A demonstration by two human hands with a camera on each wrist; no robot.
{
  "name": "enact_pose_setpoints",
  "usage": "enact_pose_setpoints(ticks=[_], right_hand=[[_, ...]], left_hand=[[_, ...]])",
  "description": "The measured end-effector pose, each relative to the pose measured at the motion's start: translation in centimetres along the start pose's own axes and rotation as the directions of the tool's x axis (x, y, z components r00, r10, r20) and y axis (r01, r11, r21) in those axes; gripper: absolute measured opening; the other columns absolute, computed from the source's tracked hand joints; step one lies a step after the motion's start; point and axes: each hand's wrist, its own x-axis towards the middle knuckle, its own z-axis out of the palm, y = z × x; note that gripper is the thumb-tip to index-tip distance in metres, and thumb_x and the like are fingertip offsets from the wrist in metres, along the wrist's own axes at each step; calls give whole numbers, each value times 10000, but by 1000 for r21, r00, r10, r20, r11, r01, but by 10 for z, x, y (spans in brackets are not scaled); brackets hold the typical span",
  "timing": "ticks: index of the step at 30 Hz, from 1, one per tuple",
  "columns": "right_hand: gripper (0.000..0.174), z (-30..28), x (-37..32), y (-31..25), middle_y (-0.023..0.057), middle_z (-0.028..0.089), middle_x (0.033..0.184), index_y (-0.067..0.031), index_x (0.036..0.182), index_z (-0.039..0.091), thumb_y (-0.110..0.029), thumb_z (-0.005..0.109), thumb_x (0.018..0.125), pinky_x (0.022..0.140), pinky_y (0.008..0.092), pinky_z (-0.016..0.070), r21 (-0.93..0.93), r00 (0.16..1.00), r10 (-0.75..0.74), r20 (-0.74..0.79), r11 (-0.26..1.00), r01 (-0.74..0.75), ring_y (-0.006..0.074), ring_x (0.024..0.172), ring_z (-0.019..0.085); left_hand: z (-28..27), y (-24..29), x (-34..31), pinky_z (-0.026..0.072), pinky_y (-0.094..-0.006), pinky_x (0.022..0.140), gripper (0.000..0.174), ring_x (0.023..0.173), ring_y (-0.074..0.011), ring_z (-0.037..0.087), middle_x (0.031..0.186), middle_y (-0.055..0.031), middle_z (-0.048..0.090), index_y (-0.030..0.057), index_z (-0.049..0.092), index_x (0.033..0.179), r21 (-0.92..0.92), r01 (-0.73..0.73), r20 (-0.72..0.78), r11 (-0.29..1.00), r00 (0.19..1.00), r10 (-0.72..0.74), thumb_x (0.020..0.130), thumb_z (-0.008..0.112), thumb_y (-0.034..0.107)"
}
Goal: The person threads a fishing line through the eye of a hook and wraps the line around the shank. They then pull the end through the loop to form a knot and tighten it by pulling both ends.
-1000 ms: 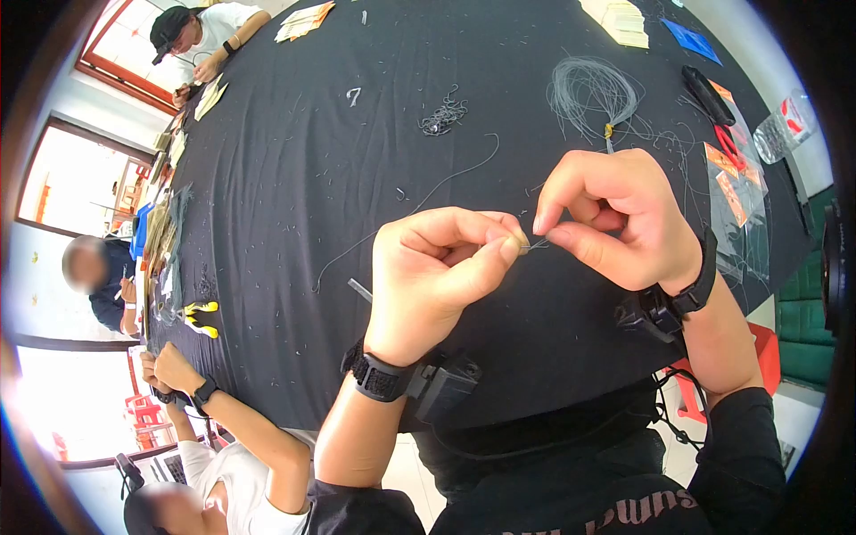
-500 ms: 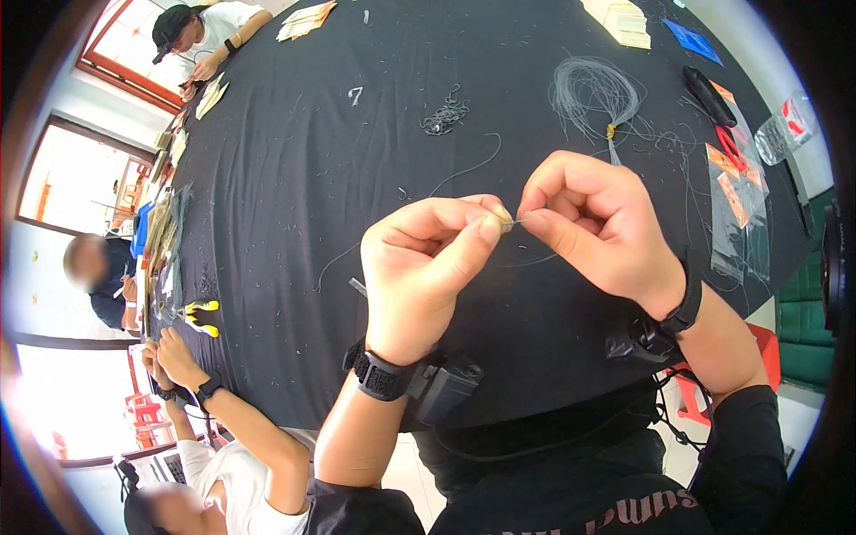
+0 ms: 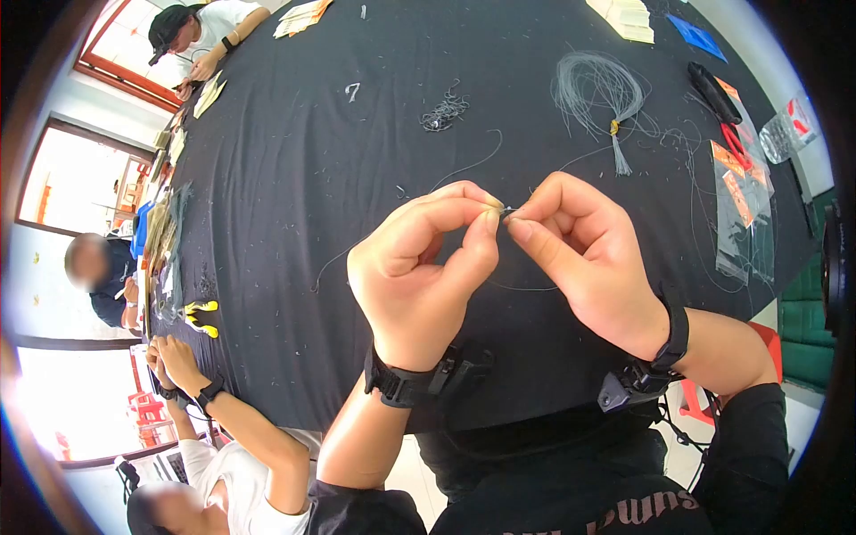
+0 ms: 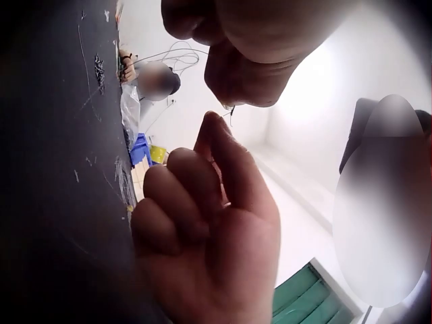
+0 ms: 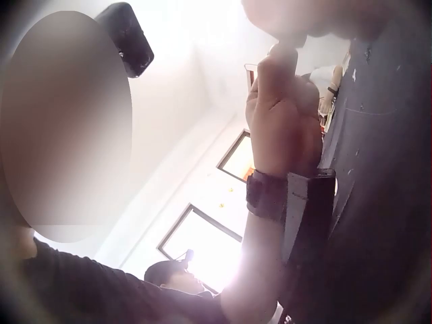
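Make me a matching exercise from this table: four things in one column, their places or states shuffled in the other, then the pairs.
1. thin thread
2. grey thread bundle
3. blue sheet
4. yellow-handled tool

a. in the table's far right corner
b. pinched between left hand and right hand
c. by the table's left edge
d. tied with a yellow band

Pairs: 1-b, 2-d, 3-a, 4-c.

Bright window glare, fisheye-warped edges, blurry overexposed wrist views.

tiny piece (image 3: 506, 212) between left hand (image 3: 419, 276) and right hand (image 3: 584, 263) too small to identify, thread (image 3: 526, 287) partly hidden
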Motion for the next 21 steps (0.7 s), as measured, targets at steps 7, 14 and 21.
enact_pose_setpoints(ticks=[7,14,21], right_hand=[[63,0,-1,1,-79,468,658,-17,920,586,-39,630,960,517,190,279,-118,1000,17,-4,993,-17,-15,592,367],[65,-2,0,1,-64,472,626,-9,879,627,-48,662,917,505,219,291,-174,999,42,-21,984,-45,7,570,382],[73,-15,11,-14,-31,452,558,-8,835,649,-53,693,873,484,242,301,-482,992,-100,71,868,122,27,533,393]], left_hand=[[-4,-10,12,500,-251,590,186,634,-165,619,864,-47,727,42,675,805,441,-401,122,803,913,389,674,763,-56],[-4,-12,18,457,-283,539,198,555,-167,526,868,-38,714,35,646,793,507,-535,231,676,840,491,659,760,-55],[-7,-11,19,463,-287,551,193,565,-178,534,871,-38,714,33,639,789,510,-534,316,674,845,430,664,768,-39]])
